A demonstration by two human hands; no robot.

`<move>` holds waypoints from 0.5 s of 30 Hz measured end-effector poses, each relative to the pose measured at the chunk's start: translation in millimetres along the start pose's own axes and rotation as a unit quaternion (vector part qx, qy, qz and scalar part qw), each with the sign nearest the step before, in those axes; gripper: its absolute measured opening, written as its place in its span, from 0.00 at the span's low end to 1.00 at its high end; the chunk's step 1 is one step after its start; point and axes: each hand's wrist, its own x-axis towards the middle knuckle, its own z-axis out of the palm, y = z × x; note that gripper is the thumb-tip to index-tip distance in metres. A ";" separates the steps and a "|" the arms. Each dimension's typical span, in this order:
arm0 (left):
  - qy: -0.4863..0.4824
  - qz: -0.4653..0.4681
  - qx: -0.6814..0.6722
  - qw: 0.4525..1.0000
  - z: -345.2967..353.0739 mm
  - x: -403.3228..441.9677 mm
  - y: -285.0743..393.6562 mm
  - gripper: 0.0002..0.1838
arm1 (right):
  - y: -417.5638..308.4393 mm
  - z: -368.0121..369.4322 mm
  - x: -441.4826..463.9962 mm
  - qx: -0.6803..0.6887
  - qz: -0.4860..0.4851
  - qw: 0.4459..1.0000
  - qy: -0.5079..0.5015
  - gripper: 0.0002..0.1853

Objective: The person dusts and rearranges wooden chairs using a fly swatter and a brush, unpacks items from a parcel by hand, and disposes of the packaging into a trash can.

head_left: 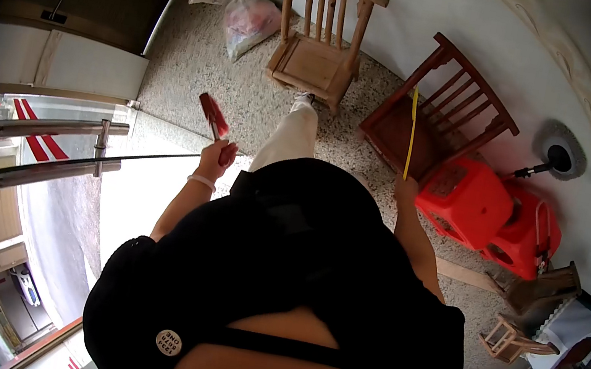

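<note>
My left hand (215, 159), with a pale band at its wrist, is closed around the handle of a short tool with a red head (215, 118). The tool points up and forward above the speckled floor; its exact kind is unclear. On the other side, my right hand (406, 190) grips the lower end of a long, thin yellow strip (412, 133). The strip extends forward across the seat of a dark reddish wooden chair (405, 128) in this view. Just right of this hand are red plastic stools (467, 200).
A lighter wooden chair (314, 60) stands against the wall ahead, beside plastic bags (250, 23). A round grey brush head (559, 153) leans at the right wall. Glass door handles (48, 134) are at left; small wooden stools (510, 342) stand lower right.
</note>
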 end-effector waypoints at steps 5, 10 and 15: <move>0.036 -0.031 0.007 0.999 -17.4 5.5 5.6 0.07 | -14.7 15.3 7.8 0.050 -0.008 0.998 0.041 0.15; 0.064 -0.076 -0.013 0.995 8.5 23.7 23.0 0.07 | -32.5 7.3 -37.4 0.014 0.053 0.998 0.010 0.14; -0.006 -0.123 0.031 0.992 29.1 86.2 39.6 0.03 | -16.7 13.6 -90.7 0.117 0.172 0.976 0.059 0.12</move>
